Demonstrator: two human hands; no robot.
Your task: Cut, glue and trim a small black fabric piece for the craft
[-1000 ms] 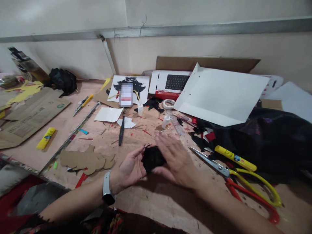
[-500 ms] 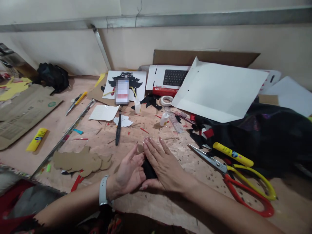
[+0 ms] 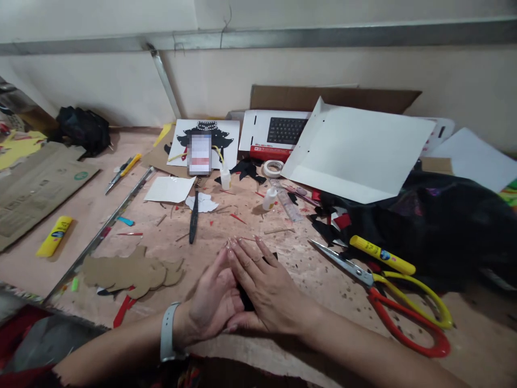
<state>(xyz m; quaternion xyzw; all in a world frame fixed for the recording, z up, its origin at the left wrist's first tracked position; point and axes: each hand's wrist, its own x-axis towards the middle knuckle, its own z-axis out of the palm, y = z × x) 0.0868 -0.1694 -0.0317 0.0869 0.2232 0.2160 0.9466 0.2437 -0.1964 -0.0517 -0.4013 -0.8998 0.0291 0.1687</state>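
Low in the middle of the head view, my hands meet around a black piece (image 3: 245,300), its material hard to make out. My left hand (image 3: 214,302) lies with the palm turned up and the fingers curled against the piece, partly covered. Stretched flat over it, my right hand (image 3: 266,285) presses from above, fingertips near the left fingertips. A small black corner shows beyond the right fingers. To the right lie large scissors (image 3: 355,269) with red and yellow handles, and a yellow glue stick (image 3: 382,255). Brown cardboard cutouts (image 3: 129,272) rest left of my hands.
Small white bottles (image 3: 270,199), a tape roll (image 3: 273,168) and a slim black tool (image 3: 194,215) lie ahead. A phone (image 3: 200,154) leans on a decorated card. White board (image 3: 359,151) and black material (image 3: 452,231) fill the right; another glue stick (image 3: 55,237) lies left.
My right hand has shifted slightly left and down over the black piece, so less of it shows between the hands. A black corner now appears beyond the right fingers.
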